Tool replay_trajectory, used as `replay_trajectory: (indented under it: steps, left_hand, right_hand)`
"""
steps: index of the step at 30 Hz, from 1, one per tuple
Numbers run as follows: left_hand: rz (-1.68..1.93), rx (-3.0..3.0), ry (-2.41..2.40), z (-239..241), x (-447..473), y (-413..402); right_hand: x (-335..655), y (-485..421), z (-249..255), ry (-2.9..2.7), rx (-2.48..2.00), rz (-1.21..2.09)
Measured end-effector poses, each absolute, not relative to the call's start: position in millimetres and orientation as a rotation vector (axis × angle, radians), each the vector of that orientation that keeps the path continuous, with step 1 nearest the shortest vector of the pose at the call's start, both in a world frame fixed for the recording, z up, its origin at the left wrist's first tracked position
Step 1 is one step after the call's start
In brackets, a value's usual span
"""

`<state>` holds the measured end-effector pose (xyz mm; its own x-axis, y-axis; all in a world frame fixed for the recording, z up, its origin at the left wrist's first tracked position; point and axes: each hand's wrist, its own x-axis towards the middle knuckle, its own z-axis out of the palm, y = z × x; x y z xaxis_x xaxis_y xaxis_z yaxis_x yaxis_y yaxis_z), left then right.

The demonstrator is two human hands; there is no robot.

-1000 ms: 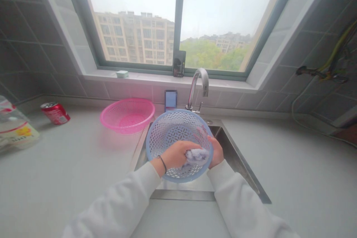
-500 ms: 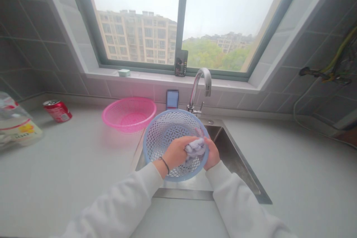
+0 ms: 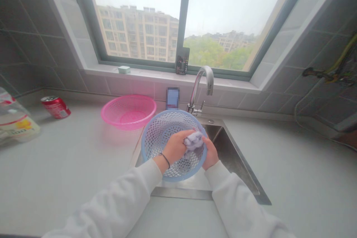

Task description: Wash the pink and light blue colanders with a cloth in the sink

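Left fingers (image 3: 187, 133) around cloth (image 3: 194, 141), inside blue basket (image 3: 148, 145), right fingers (image 3: 206, 142) gripping its side

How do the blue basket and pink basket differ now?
The blue basket is pale blue; the pink basket is bright pink. The blue basket is over the sink; the pink basket sits on the counter. The right hand grips the blue basket and the left hand holds a cloth inside it; neither touches the pink basket. Both are round with pierced walls.
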<state>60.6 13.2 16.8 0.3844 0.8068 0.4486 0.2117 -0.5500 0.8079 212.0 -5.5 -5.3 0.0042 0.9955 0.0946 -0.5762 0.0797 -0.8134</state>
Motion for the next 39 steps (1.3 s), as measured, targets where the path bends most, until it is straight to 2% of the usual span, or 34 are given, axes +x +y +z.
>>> replay_trajectory:
  steps: [3,5,10,13,22,30,39]
  left_hand:
    - [0.944,2.156,0.726,14,62,9]
    - [0.932,2.19,0.7,16,59,11]
    - [1.293,1.939,0.87,27,50,21]
    - [1.377,1.83,0.902,30,49,22]
    - [0.978,2.141,0.698,25,59,8]
    - [1.372,1.776,0.982,35,50,21]
    - [0.744,2.305,0.587,29,57,10]
  right_hand:
    - [224,-3,-6,-0.77,-0.716,1.339]
    - [225,-5,-6,-0.775,-0.714,1.338]
    - [205,-14,-3,-0.812,-0.645,1.455]
    - [199,-16,-3,-0.789,-0.63,1.471]
    - [219,-9,-3,-0.705,-0.662,1.382]
    - [203,-16,0,-0.774,-0.566,1.472]
    - [239,-4,-2,-0.681,-0.676,1.327]
